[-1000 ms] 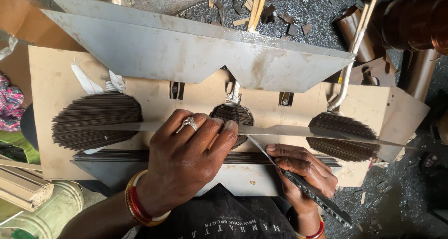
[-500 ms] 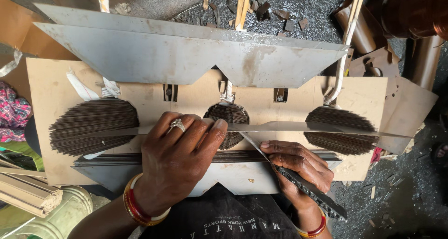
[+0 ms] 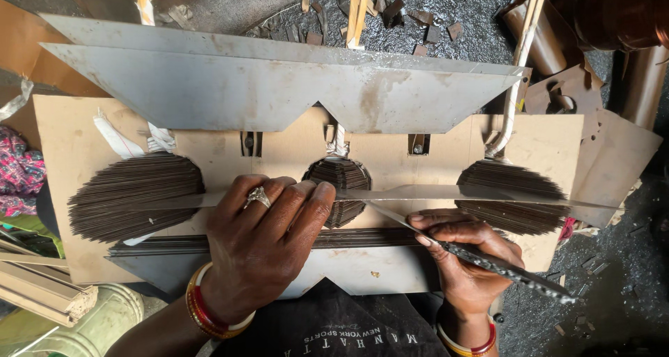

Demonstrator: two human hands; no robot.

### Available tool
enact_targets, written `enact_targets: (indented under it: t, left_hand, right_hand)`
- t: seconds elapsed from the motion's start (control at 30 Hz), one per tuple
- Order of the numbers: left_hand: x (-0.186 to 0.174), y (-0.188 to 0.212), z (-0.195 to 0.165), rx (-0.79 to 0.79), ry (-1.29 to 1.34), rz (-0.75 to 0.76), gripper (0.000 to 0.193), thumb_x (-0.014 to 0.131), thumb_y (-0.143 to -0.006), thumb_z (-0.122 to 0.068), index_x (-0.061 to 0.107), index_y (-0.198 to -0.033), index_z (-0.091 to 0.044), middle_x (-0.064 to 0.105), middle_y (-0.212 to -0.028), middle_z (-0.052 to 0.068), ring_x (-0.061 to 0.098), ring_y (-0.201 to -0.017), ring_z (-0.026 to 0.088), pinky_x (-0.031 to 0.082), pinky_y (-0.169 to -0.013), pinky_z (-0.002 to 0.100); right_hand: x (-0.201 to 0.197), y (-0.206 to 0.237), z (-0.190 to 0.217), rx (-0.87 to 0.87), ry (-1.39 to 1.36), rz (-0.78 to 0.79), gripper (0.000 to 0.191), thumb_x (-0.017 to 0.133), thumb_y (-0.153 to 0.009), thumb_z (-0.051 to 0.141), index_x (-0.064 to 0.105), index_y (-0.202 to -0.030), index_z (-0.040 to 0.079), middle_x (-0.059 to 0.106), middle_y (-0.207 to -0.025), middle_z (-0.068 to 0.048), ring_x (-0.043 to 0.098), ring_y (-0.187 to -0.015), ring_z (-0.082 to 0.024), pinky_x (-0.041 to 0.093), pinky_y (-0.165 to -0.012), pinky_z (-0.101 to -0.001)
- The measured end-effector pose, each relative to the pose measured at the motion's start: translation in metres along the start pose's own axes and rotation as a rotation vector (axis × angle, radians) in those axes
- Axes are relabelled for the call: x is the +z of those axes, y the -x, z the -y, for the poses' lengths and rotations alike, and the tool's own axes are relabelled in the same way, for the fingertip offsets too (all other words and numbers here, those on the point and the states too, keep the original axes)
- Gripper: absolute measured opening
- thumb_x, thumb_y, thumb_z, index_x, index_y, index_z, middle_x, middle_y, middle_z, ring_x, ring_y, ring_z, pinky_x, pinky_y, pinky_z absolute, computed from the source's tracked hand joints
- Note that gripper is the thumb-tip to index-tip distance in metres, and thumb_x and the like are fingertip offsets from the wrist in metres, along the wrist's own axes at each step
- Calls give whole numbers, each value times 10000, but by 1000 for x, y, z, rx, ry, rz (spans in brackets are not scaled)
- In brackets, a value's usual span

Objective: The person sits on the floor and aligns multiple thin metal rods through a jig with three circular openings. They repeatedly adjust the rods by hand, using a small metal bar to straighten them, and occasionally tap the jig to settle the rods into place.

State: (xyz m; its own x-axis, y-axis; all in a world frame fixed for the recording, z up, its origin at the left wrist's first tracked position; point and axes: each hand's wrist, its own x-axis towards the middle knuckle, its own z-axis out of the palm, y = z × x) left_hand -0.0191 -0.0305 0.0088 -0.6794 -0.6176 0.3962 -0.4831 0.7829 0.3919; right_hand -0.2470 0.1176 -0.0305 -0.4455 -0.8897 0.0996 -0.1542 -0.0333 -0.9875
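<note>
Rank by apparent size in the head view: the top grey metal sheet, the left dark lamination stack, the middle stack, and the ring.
1. Top grey metal sheet, by far the largest.
2. Left dark lamination stack.
3. Middle stack, partly hidden by the left hand, so its full size is unsure.
4. Ring, smallest.

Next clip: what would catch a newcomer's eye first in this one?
Three dark round stacks of thin metal sheets poke through a flat tan board in a row across the middle. The left hand, with a ring and red bangles, presses flat on a long thin metal strip over the centre stack, while the right hand grips a dark rough blade. Above lie large grey notched steel plates.
</note>
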Motion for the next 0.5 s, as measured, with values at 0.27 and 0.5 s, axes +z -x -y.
enact_targets:
  t: [0.27,0.5]
  left_hand:
    - [3,-2,1,-10,-7,-10,216,778,-890,-72,740,-1097,-24,700,-906,54,679,-850,185,522,-755,365]
    - [1,-3,3,-5,11,-6,221,776,-883,-72,743,-1096,-21,702,-898,56,678,-842,185,520,-748,362]
  right_hand:
    - [2,-1,-8,50,-22,-65,170,764,-913,-82,600,-931,-41,728,-958,-253,773,-939,-319,671,-855,-436]
    - [0,-1,-12,74,-78,-52,161,754,-897,-82,602,-934,-41,732,-972,-260,774,-939,-320,667,-821,-423]
